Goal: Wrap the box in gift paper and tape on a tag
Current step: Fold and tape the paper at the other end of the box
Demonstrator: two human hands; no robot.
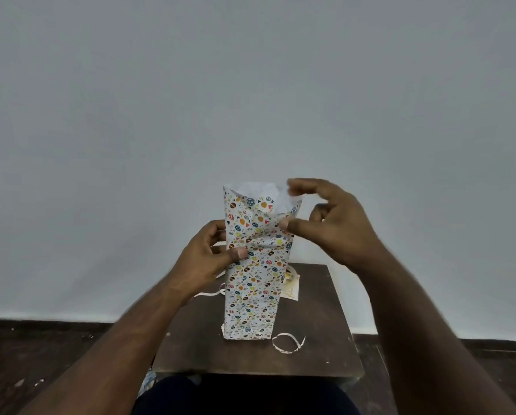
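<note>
Tall box wrapped in white paper printed with coloured dots (252, 283) stands upright on dark brown wooden counter (319, 342). Left hand (204, 259) grips its left side, thumb in front. Right hand (330, 223) pinches the open paper top edge, fingers (298, 185) curled. Curled white paper strip (288, 342) lies beside the base.

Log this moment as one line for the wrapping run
stage: folding open top end | box: upright on table, papered | left hand: grips side | right hand: pinches top flap | tag: not yet taped on

Wrapped box (252, 283) upright on table (319, 348), perhaps.
</note>
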